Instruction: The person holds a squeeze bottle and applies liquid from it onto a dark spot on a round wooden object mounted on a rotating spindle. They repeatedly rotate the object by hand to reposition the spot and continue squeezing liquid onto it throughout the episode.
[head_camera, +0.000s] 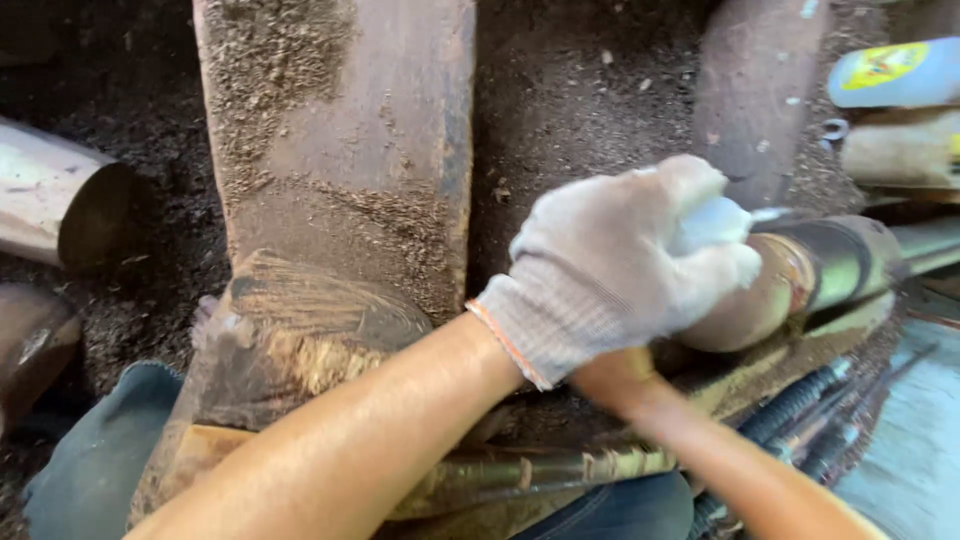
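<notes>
Two hands are at work here. My left hand (620, 265), in a white glove, has its grip closed around a rusty metal pipe (800, 280), maybe to steady it. My right hand (610, 380) hides under it, so I cannot tell its grip. The pipe lies by a dirty plank (340, 150).

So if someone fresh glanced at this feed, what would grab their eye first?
The white knit-gloved left hand at centre right, closed over the end of a brownish metal cylinder that lies to its right. Next, the wide rusty steel bar, dusted with filings, running up the middle. The right hand sits mostly hidden beneath the glove.
</notes>
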